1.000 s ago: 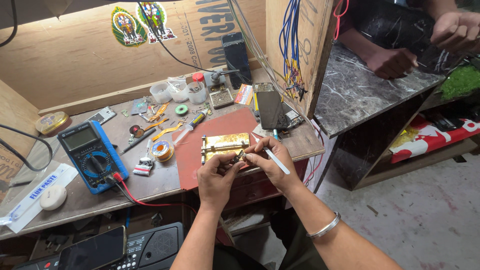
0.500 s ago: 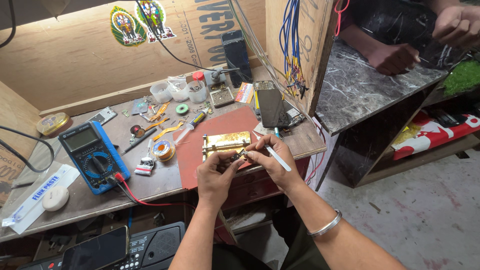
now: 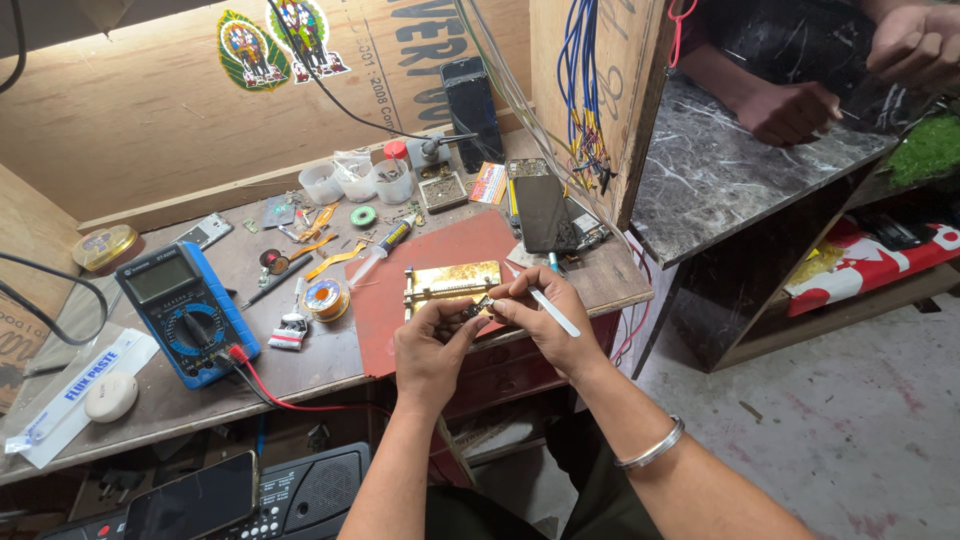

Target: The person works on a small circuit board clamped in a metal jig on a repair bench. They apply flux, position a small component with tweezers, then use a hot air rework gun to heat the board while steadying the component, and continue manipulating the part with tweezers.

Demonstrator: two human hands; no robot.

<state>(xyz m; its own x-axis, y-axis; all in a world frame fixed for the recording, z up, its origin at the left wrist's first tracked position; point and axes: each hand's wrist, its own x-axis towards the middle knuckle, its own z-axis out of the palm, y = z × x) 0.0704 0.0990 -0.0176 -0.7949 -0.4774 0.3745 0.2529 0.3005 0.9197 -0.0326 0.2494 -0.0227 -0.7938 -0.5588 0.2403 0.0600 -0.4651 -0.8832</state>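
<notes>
Far up and left of your fingers, two leaf-shaped green stickers [image 3: 280, 45] sit on the wooden back wall. Left of your left fingers, the blue multimeter's grey screen [image 3: 160, 279] faces up. Farther left lies a white tube-shaped package [image 3: 75, 395]. Above your fingertips a small orange packet [image 3: 488, 183] lies flat, a dark phone screen [image 3: 541, 212] beside it.

Just beyond the left hand [image 3: 428, 345], a shiny brass-coloured metal holder [image 3: 450, 284] lies on a matt red mat [image 3: 400, 290]; the wooden benchtop [image 3: 240, 262] looks worn and dull.
</notes>
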